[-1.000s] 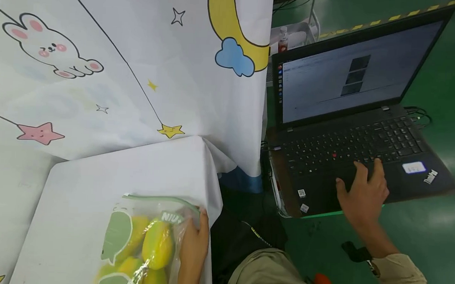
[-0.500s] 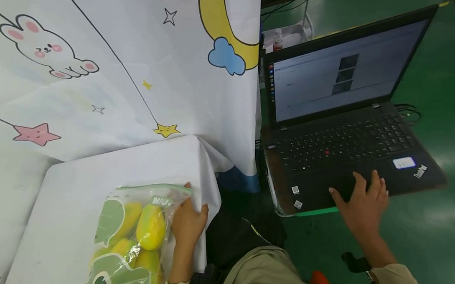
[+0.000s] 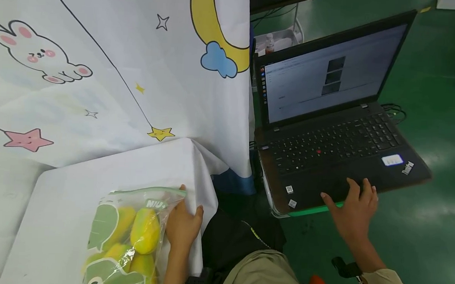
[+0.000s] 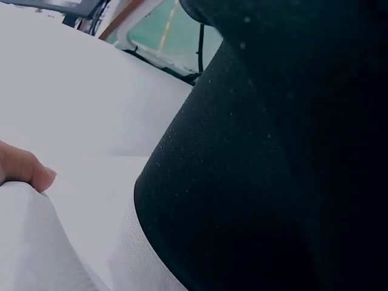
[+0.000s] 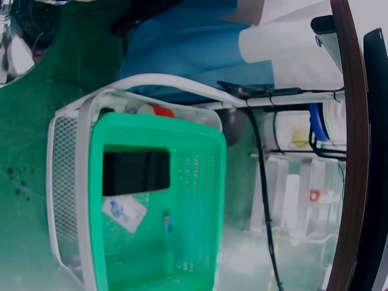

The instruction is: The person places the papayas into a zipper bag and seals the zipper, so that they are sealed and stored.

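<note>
White-draped table [image 3: 65, 209] lower left, green floor [image 3: 427, 232] right, mango zip-bag [image 3: 128, 234] pointing upward, axis near-vertical, left hand [image 3: 183, 224] and right hand [image 3: 354, 213] spreading fingers.

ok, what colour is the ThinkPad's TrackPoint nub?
Red; the TrackPoint nub shows best in the head view.

Dark slab [image 5: 136, 172] inside a green basket [image 5: 203, 212]
</note>
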Action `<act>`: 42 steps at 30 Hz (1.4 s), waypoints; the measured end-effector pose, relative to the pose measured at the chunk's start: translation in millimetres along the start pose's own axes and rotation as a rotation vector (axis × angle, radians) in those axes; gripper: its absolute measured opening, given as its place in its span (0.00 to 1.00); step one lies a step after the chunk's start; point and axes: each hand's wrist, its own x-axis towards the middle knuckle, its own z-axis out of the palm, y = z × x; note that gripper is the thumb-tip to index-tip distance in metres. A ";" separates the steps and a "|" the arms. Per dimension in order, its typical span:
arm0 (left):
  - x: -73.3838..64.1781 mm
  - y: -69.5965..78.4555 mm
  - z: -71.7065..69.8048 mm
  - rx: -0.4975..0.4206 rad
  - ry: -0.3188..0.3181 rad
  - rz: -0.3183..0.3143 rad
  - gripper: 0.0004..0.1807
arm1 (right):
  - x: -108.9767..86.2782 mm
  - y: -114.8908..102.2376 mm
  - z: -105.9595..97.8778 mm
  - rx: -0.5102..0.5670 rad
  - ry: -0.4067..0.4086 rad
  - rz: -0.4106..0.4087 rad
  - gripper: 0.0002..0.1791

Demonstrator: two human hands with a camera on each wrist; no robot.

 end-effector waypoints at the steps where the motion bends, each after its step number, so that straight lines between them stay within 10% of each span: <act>1: -0.2 0.5 0.4 -0.002 0.002 0.006 0.43 | -0.4 1.3 0.1 0.004 0.008 0.000 0.43; 12: -0.3 3.4 5.6 -0.016 0.014 0.044 0.42 | -3.0 8.9 2.9 0.077 0.250 -0.185 0.31; 42: -0.3 -2.2 1.3 0.011 0.031 0.033 0.41 | -4.9 16.3 16.7 0.045 0.161 -0.318 0.21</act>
